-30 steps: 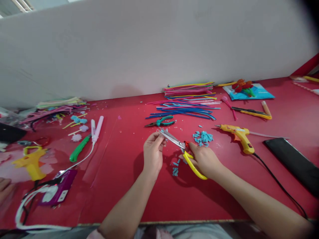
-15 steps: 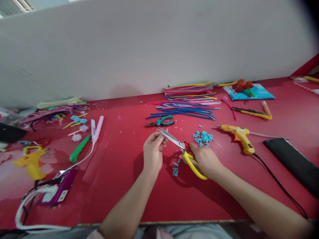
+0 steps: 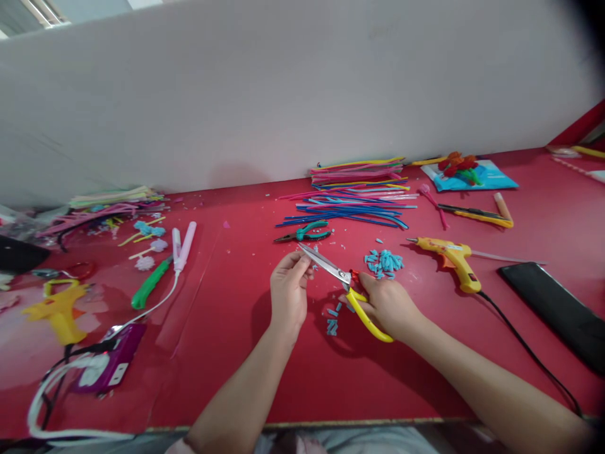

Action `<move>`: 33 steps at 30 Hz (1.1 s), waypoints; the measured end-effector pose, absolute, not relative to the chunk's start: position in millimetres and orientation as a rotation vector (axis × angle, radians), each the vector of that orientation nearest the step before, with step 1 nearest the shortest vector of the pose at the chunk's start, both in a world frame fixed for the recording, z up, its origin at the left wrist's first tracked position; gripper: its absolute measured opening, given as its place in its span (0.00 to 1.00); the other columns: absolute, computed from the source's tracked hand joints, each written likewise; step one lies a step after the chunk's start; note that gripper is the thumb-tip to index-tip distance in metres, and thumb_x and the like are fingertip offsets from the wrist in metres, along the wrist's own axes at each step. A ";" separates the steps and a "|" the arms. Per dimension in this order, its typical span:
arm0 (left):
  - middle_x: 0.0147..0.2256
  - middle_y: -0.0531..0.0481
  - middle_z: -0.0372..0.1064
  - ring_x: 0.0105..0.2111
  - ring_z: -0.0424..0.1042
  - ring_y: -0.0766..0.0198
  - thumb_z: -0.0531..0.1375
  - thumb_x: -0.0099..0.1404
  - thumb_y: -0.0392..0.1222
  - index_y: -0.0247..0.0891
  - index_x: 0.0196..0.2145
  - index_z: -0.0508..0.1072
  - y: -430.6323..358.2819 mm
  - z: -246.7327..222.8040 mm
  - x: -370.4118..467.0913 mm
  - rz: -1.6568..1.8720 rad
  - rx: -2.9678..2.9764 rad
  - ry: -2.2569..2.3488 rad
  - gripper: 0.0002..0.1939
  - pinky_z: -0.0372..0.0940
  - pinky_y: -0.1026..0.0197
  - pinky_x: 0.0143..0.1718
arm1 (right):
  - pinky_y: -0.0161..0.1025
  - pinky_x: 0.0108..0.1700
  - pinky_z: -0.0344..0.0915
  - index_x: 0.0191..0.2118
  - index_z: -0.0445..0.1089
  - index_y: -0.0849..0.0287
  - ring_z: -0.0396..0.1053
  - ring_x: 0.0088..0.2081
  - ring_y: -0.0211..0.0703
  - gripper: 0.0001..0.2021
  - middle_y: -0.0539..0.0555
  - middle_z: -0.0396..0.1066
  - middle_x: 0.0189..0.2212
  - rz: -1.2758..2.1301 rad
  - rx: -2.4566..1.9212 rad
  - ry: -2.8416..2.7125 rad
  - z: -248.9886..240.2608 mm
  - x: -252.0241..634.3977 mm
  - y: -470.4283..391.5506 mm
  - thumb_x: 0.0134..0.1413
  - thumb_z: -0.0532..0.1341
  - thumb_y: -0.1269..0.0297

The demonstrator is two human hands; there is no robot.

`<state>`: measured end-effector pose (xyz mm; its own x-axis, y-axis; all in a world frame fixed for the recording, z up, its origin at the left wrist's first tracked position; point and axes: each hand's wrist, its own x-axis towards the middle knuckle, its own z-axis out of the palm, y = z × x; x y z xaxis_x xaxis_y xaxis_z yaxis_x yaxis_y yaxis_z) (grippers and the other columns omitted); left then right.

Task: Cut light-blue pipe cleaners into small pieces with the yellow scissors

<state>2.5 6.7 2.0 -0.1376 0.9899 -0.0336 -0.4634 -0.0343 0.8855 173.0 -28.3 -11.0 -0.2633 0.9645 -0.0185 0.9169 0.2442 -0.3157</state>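
My right hand [image 3: 388,305] is closed round the handles of a pair of scissors [image 3: 326,263] with yellow and red grips. Their blades point up and left, with the tips by the fingers of my left hand [image 3: 289,284]. Thumb and fingers of that left hand are pinched together; whatever they hold is too small or hidden to make out. A heap of short light-blue pieces [image 3: 387,262] lies beyond my right hand. More small blue pieces [image 3: 332,326] are between my forearms. Just beyond the blades are green-handled pliers [image 3: 309,233].
Coloured pipe cleaners [image 3: 354,206] lie at the back. On the right are a yellow glue gun [image 3: 451,255], its black cord, a black phone [image 3: 551,309] and a blue packet [image 3: 494,176]. To the left sit another glue gun [image 3: 63,312], a green-handled knife [image 3: 151,284] and a purple power strip [image 3: 123,356].
Both hands and the scissors stay almost in place. The whole view has shifted very slightly; nothing has visibly been taken up or let go.
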 end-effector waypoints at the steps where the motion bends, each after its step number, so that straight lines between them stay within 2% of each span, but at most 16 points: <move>1: 0.23 0.54 0.64 0.21 0.60 0.75 0.58 0.52 0.34 0.34 0.27 0.70 6.6 2.1 2.4 1.502 0.776 0.942 0.02 0.55 0.70 0.24 | 0.33 0.21 0.40 0.27 0.56 0.58 0.59 0.17 0.36 0.19 0.51 0.63 0.16 0.398 -1.787 -2.324 -10.9 173.3 -28.0 0.51 0.44 0.46; 7: 0.23 0.54 0.64 0.22 0.60 0.75 0.58 0.53 0.34 0.34 0.26 0.69 6.4 2.7 2.0 1.493 0.780 0.946 0.01 0.55 0.70 0.24 | 0.32 0.21 0.42 0.24 0.57 0.58 0.54 0.17 0.34 0.18 0.49 0.59 0.15 0.531 -1.802 -2.226 -12.5 175.9 -24.0 0.47 0.48 0.46; 12: 0.22 0.54 0.64 0.21 0.60 0.74 0.59 0.52 0.36 0.35 0.26 0.68 4.9 5.7 4.6 1.369 0.802 0.976 0.02 0.55 0.70 0.23 | 0.30 0.21 0.46 0.22 0.57 0.59 0.50 0.18 0.31 0.14 0.45 0.53 0.15 0.913 -1.689 -1.900 -12.8 173.9 -17.7 0.44 0.54 0.52; 20: 0.21 0.55 0.62 0.21 0.60 0.71 0.59 0.51 0.39 0.35 0.24 0.69 -5.8 1.4 17.6 0.925 1.318 1.098 0.04 0.56 0.68 0.24 | 0.29 0.15 0.49 0.30 0.60 0.59 0.50 0.12 0.29 0.09 0.41 0.52 0.12 1.425 -1.355 -1.339 4.0 171.2 -18.1 0.42 0.56 0.59; 27: 0.24 0.52 0.65 0.25 0.63 0.68 0.57 0.53 0.40 0.36 0.25 0.69 -6.0 -2.3 18.9 0.881 1.557 1.089 0.05 0.58 0.66 0.28 | 0.29 0.17 0.50 0.25 0.58 0.59 0.51 0.13 0.29 0.09 0.41 0.51 0.12 1.251 -1.443 -1.402 -0.1 183.1 -13.1 0.41 0.56 0.59; 30: 0.25 0.52 0.65 0.27 0.64 0.67 0.56 0.55 0.41 0.37 0.25 0.69 1.5 -5.5 11.8 0.874 1.665 1.163 0.06 0.58 0.65 0.30 | 0.30 0.19 0.48 0.25 0.61 0.60 0.51 0.15 0.30 0.09 0.43 0.52 0.12 1.019 -1.664 -1.472 0.3 200.5 -2.4 0.43 0.53 0.58; 33: 0.27 0.51 0.65 0.29 0.64 0.66 0.55 0.56 0.42 0.37 0.28 0.69 9.5 -11.5 3.5 0.905 1.747 1.295 0.07 0.57 0.64 0.32 | 0.31 0.20 0.47 0.22 0.61 0.60 0.55 0.18 0.33 0.10 0.47 0.58 0.15 0.752 -1.995 -1.646 0.9 217.9 7.9 0.42 0.53 0.58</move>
<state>3.5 9.5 -11.5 0.2322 0.9678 0.0975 0.4242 -0.1909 0.8852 217.9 7.9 0.9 0.1417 0.9816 -0.1281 0.7394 -0.1910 -0.6456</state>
